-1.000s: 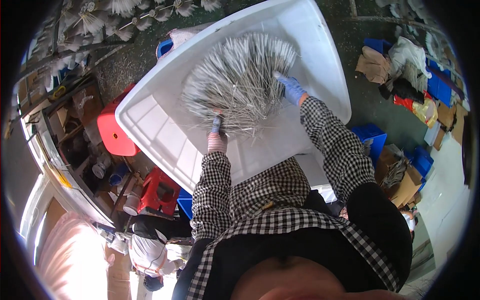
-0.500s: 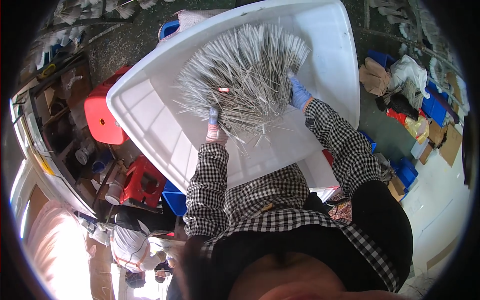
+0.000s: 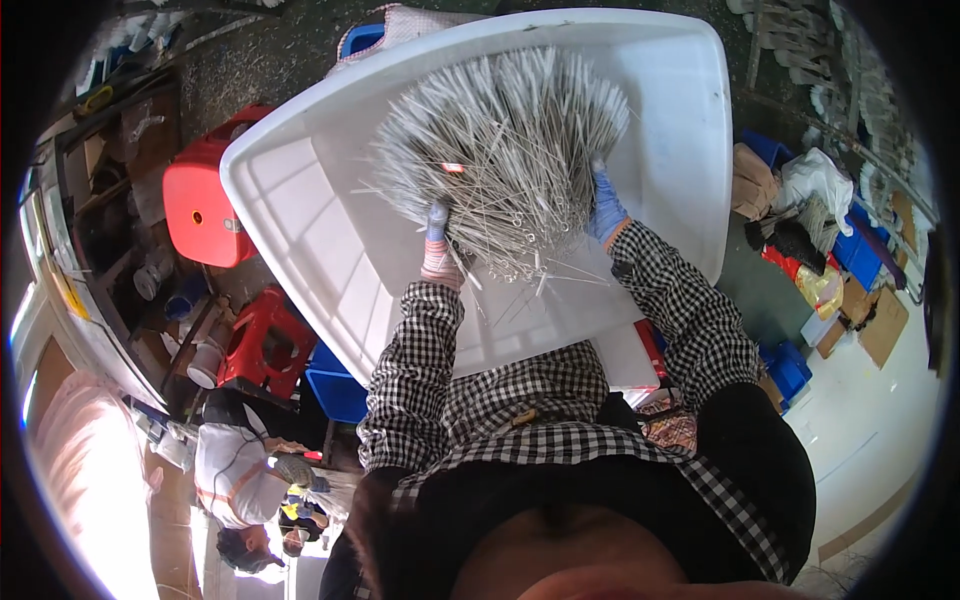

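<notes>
A large bundle of thin wire brushes [image 3: 510, 150] fills the middle of the white plastic tub [image 3: 680, 130]. Their pale bristles fan out toward the far side, while the looped wire ends point back at me. My left hand [image 3: 438, 245], with blue-covered fingertips and a striped cuff, clasps the bundle's near left side, thumb uppermost. Against its right side presses my right hand [image 3: 606, 208], in a blue glove. Most fingers of both hands are hidden under or behind the wires. A small red-and-white piece [image 3: 453, 168] lies among the brushes.
Left of the tub stand a red stool [image 3: 200, 215] and another red stool [image 3: 262, 345], with a blue bin [image 3: 338, 385] nearby. Cardboard, bags and blue bins [image 3: 785, 370] lie at the right. Another person [image 3: 235, 470] works at the lower left.
The bundle looks gathered more tightly, its wire ends more level. Both hands still hold its sides. My view has shifted slightly, so the tub appears a little further right.
</notes>
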The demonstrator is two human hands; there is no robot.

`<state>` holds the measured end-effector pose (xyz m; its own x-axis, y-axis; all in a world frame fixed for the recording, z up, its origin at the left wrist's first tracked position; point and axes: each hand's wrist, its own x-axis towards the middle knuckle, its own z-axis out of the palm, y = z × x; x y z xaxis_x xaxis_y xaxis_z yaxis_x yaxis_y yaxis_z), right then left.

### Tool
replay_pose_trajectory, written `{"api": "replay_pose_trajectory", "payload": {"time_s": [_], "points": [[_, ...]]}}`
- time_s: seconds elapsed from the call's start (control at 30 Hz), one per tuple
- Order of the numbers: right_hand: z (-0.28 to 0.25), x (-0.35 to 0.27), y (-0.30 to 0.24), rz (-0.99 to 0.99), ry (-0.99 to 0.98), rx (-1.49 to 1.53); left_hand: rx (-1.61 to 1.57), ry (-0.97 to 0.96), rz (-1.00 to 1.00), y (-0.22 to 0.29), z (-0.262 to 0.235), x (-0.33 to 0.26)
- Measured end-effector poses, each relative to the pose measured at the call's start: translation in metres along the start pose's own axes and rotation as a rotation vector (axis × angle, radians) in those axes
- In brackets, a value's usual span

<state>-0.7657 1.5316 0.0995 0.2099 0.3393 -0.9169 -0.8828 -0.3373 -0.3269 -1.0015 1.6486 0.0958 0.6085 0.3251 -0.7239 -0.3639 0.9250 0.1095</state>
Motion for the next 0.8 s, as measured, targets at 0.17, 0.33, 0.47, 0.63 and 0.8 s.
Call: {"api": "replay_pose_trajectory", "payload": {"time_s": [0.17, 0.33, 0.47, 0.63, 0.8], "points": [[0.004, 0.001, 0.004, -0.079, -0.032, 0.038, -0.031, -0.041, -0.007, -0.003, -0.005, 0.009], [0.016, -0.005, 0.002, -0.101, -0.058, 0.011, -0.037, -0.077, 0.008, -0.003, -0.009, 0.012], [0.021, -0.019, 0.005, -0.045, -0.064, 0.055, -0.034, -0.099, -0.012, -0.001, -0.006, 0.005], [0.020, -0.045, 0.007, -0.013, -0.109, 0.083, -0.091, -0.026, 0.036, -0.005, 0.022, -0.028], [0.007, -0.058, 0.016, -0.022, -0.110, 0.067, -0.077, -0.064, -0.026, -0.019, 0.001, -0.042]]}}
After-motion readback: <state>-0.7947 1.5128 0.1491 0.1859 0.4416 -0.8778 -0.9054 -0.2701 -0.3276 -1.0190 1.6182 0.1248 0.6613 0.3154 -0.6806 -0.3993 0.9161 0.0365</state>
